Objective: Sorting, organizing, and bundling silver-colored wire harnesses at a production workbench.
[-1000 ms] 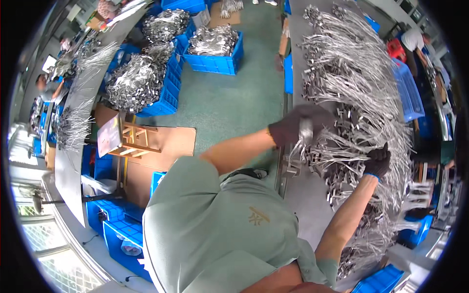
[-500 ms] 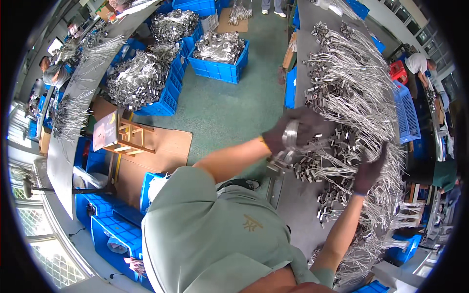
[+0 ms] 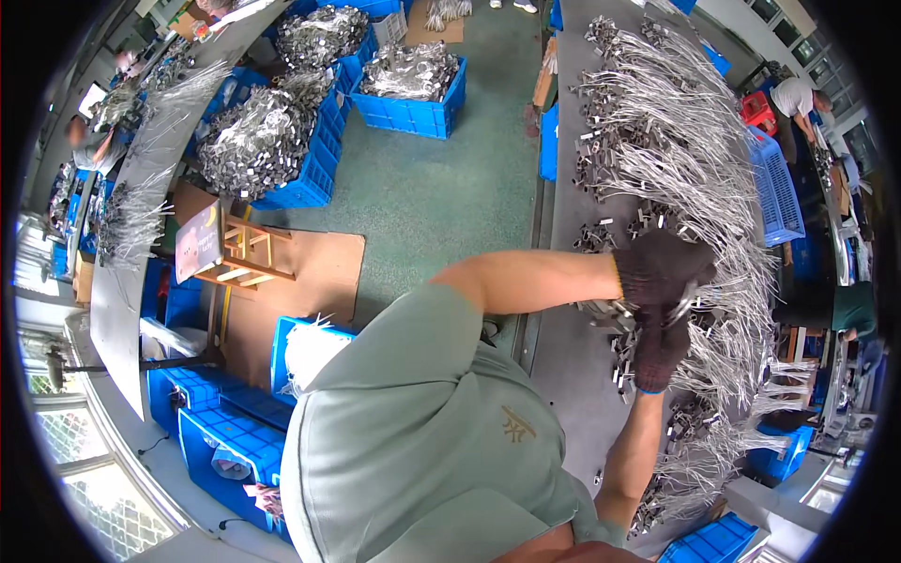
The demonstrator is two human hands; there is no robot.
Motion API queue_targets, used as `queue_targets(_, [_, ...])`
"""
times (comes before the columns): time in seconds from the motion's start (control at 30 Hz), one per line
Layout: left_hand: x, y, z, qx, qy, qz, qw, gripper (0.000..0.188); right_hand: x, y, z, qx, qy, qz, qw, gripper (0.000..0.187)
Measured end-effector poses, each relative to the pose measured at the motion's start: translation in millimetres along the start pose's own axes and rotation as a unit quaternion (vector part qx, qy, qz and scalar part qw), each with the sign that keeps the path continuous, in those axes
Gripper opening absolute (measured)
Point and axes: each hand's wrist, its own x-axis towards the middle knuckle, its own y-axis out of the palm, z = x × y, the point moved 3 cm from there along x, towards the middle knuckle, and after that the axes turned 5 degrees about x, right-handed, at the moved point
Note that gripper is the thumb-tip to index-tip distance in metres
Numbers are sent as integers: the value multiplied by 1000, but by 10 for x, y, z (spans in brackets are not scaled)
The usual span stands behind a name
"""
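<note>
Both my hands wear dark gloves and meet over the long grey table (image 3: 577,394) on my right. My left hand (image 3: 662,267) is closed round a small bundle of silvery cables (image 3: 688,302), whose strands show at its fingers. Metal-looking end pieces (image 3: 610,321) stick out at its near-left side, beside the wrist. Just below it, my right hand (image 3: 662,355) is closed and pressed against the left one; what its fingers hold is hidden. Around and under both hands lies a long heap of silvery cables (image 3: 676,141) with dark and metallic connector ends along its left side.
Blue crates (image 3: 404,117) heaped with cables stand on the green floor to the left. A wooden stool (image 3: 249,249) stands on flattened cardboard (image 3: 328,281). Another table (image 3: 117,310) runs along the far left. Beyond the heap is a blue basket (image 3: 774,192); people work at both sides.
My left hand has moved right over the heap with its bundle. My right hand, open with spread fingers before, has come left and closed against it. The view has shifted slightly.
</note>
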Motion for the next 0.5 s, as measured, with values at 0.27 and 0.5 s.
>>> queue_targets(0.27, [-328, 325, -589, -768, -66, 168, 615, 26, -191, -942, -314, -193, -57, -143, 969, 35])
queue_targets(0.5, [-640, 7, 263, -92, -70, 233, 966, 28, 17, -2029, -173, -269, 111, 79, 953, 32])
